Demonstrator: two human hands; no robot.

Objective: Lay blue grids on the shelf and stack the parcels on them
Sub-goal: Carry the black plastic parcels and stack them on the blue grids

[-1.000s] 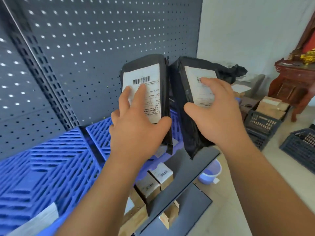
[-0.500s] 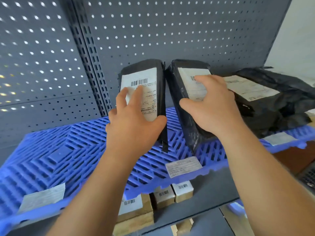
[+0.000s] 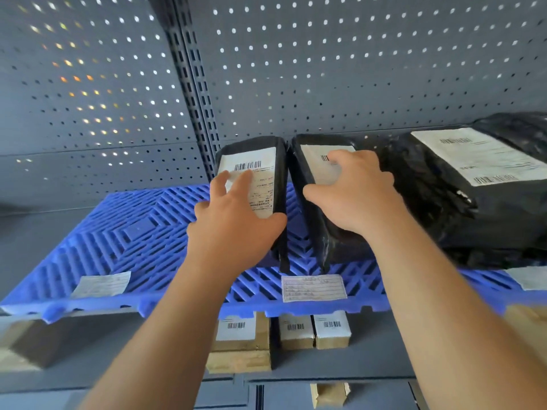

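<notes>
Blue plastic grids (image 3: 127,238) lie along the grey shelf. My left hand (image 3: 233,229) grips a black parcel (image 3: 268,161) with a white barcode label, held upright over the grid. My right hand (image 3: 355,196) grips a second black parcel (image 3: 307,184), also upright, right beside the first one. Both parcels' lower ends reach down to the grid near its front edge. To the right, a large black bag parcel (image 3: 473,202) with a white label lies on the grid, close against the parcel in my right hand.
A grey pegboard wall (image 3: 325,69) with an upright post (image 3: 192,93) backs the shelf. White labels (image 3: 313,287) are stuck on the grid's front. Several cardboard boxes (image 3: 296,331) sit on the shelf below.
The view has swung left and closer to the shelf. Both hands have carried the two parcels in over the blue grid, next to the large black bag.
</notes>
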